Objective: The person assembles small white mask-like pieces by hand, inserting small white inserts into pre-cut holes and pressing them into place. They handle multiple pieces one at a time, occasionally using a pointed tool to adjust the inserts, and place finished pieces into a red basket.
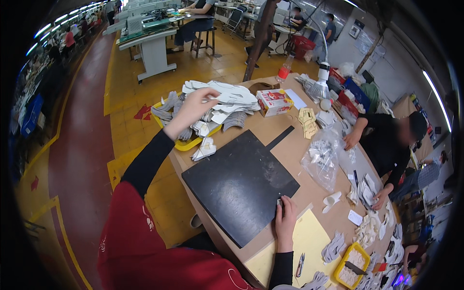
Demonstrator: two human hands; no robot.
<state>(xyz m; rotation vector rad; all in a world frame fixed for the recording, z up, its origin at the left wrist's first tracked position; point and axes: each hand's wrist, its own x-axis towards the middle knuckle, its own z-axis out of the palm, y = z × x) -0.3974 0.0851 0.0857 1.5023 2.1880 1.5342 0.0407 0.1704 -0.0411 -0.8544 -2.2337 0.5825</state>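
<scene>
At the far left of the table, my left hand [195, 108] reaches over a heap of white cut pieces [232, 96], its fingers curved and apart by the top ones. The heap fills a yellow tray [189, 144], with grey curved pieces [170, 108] bundled at its side. A large black board [237, 183] lies in front of me. At its right corner, my right hand [286, 220] is closed, fingertips around a small pale thing too small to name. Below that hand, thread snips [300, 265] lie on a yellow sheet [263, 263].
Behind the board stand a red-and-yellow box [274, 101], a bottle [285, 68] and a lamp [320, 87]. A clear plastic bag [321, 157] lies at the right. Across the table, a co-worker [386, 142] handles pieces. A small yellow basket [338, 278] sits at the lower right.
</scene>
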